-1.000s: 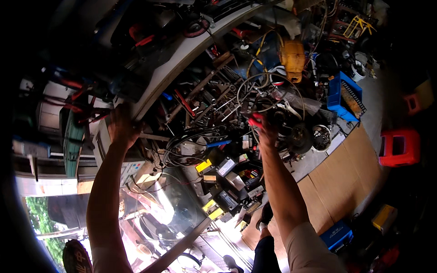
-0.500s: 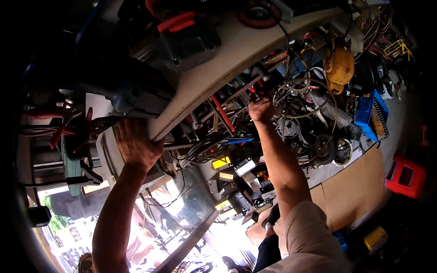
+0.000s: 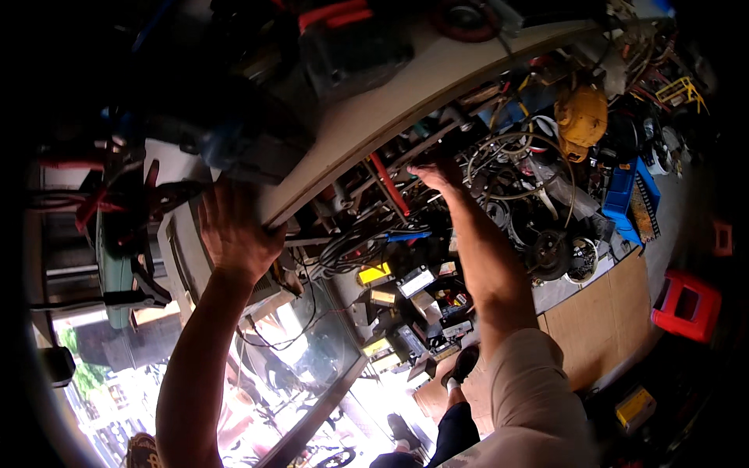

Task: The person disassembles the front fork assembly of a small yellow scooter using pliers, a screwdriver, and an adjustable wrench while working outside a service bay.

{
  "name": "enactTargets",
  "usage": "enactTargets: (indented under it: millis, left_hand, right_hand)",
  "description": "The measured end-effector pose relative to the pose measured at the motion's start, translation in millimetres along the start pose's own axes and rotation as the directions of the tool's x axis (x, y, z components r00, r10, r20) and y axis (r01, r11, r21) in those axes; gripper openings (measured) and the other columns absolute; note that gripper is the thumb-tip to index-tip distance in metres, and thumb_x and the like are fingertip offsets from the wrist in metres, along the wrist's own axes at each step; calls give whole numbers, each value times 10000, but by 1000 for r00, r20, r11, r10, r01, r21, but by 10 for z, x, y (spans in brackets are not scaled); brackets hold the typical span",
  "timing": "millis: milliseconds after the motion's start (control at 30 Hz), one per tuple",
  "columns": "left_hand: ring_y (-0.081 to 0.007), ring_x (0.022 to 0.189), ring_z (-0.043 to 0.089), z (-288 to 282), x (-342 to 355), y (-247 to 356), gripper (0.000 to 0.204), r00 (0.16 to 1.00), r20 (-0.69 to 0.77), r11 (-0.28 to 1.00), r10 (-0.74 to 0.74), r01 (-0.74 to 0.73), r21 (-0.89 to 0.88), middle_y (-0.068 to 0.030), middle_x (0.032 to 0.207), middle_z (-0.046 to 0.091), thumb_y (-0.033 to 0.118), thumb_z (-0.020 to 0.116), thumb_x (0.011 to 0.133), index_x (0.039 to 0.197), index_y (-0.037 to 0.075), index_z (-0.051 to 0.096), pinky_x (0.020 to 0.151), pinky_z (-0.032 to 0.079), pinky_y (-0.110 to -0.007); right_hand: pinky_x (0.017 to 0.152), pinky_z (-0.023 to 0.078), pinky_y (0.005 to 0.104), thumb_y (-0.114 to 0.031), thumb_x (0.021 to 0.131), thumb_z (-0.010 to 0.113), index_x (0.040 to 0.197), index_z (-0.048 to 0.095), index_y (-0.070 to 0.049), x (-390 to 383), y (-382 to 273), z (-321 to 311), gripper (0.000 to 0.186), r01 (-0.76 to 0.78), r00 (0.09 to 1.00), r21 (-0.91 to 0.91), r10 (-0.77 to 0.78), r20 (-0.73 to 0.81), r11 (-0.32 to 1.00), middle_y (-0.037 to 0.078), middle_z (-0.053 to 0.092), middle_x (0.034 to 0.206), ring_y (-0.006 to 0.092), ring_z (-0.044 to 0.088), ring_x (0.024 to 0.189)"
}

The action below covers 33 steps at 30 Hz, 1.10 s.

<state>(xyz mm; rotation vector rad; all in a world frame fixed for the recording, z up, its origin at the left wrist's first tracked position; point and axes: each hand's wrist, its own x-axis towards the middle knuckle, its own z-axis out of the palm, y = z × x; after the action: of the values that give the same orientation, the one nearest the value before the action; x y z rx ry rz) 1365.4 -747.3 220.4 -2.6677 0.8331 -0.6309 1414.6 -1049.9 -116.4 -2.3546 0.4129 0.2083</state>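
Right hand (image 3: 434,176): shifted a little toward 10 o'clock since half a second ago; now shows no red piece at the fingers, unlike then.
Red bar (image 3: 388,184): lies at about 9 o'clock from the right hand, among the tools below the worktop edge; now nearer to the fingers than before, with a gap still visible.
Meaning: probably reaching among the tools rather than carrying one off; a judgement only, given the deep shadow there.
Right fingers: pointing toward 9 o'clock, partly dark; cannot tell whether wide, narrow or closed around something small.
Right arm: rising from 5 o'clock, slightly bent at the elbow, then leaning toward 11 o'clock up to the wrist.
Left hand (image 3: 240,240): kept in nearly the same place, at the near end of the worktop (image 3: 367,118); seemingly braced there, though cannot confirm the contact.
Left fingers: spread wide and laid flat, aimed at 12 o'clock, gripping nothing visible; lost in shadow at the tips.
Left arm: rising from 7 o'clock, tilted toward 1 o'clock.
Blue tool (image 3: 408,235): lies near 7 o'clock from the right hand, beside the cables (image 3: 343,256), untouched.
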Motion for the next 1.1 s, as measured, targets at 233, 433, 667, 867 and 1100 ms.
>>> enactTargets:
  millis: [233,433,667,867,1100]
  left_hand:
    - [-442,1083,565,27,-114,-65,731,999,32,1000,0,0,13,-248,1185,561,379,852,666,1234,-6,602,952,482,-554]
    - [-438,1097,569,22,-35,-20,736,1000,7,1000,3,-3,26,-239,1206,564,334,841,648,1248,-13,595,946,490,-545]
    - [-375,1198,545,74,-70,-59,929,993,89,997,-72,68,37,-184,1408,514,392,922,602,1375,26,558,970,488,-502]
    - [-357,1197,539,34,-131,-76,889,989,116,994,-92,85,64,-172,1397,508,408,897,627,1364,40,563,970,498,-477]
    - [-356,1220,538,-8,-136,-3,894,988,123,995,-92,85,58,-179,1404,514,376,899,643,1392,33,551,1002,496,-471]
  right_hand:
    - [851,559,499,-489,877,743,1085,762,-105,-628,-347,97,437,254,947,-165,-280,-157,953,186,759,979,380,727,961]
    - [735,588,449,-405,863,759,1108,762,-99,-408,-258,579,392,213,950,116,-178,-256,970,156,754,889,340,738,839]
    - [582,495,386,-354,938,683,1062,727,-54,-204,-132,427,328,-47,951,689,-178,252,723,130,668,761,270,634,698]
    - [780,589,497,-205,898,753,1171,672,-64,-1459,-363,163,318,77,988,172,-52,-142,982,200,739,993,436,723,909]
    - [711,578,522,-194,907,723,1159,622,-62,-2764,97,165,302,92,986,247,-54,-157,965,212,742,915,444,724,828]
